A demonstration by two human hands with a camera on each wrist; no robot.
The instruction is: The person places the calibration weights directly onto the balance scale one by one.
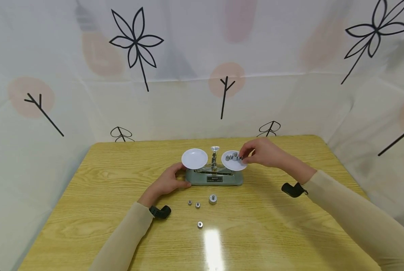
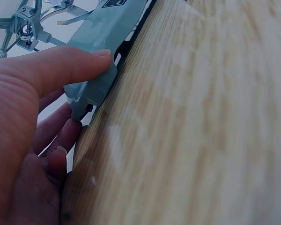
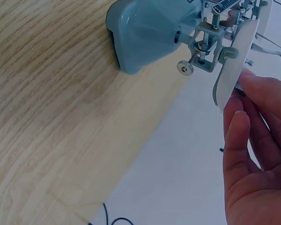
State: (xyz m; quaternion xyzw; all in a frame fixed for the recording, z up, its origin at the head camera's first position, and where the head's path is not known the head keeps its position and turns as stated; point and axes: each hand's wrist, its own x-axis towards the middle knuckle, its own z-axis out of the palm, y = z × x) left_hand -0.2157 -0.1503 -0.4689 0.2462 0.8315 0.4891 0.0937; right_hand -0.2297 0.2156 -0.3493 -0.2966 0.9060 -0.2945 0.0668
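A pan balance (image 1: pixel 225 180) with a grey-green base and two white pans stands near the back of the table. My left hand (image 1: pixel 168 181) grips the left end of its base, thumb on the front and fingers round the end, as the left wrist view shows. At the right pan (image 1: pixel 234 166), my right hand (image 1: pixel 265 152) pinches a small metal weight (image 3: pixel 240 89) between thumb and fingertips at the pan's right side. Several metal weights (image 1: pixel 235 156) stand on that pan. The left pan (image 1: pixel 194 159) holds nothing.
In front of the balance, a larger weight (image 1: pixel 213 199) and several small weights (image 1: pixel 198 205) stand on the wooden table (image 1: pixel 120 180). One small weight (image 1: pixel 200 225) is closer to me. A patterned white cloth (image 1: pixel 181 109) hangs behind and beside the table.
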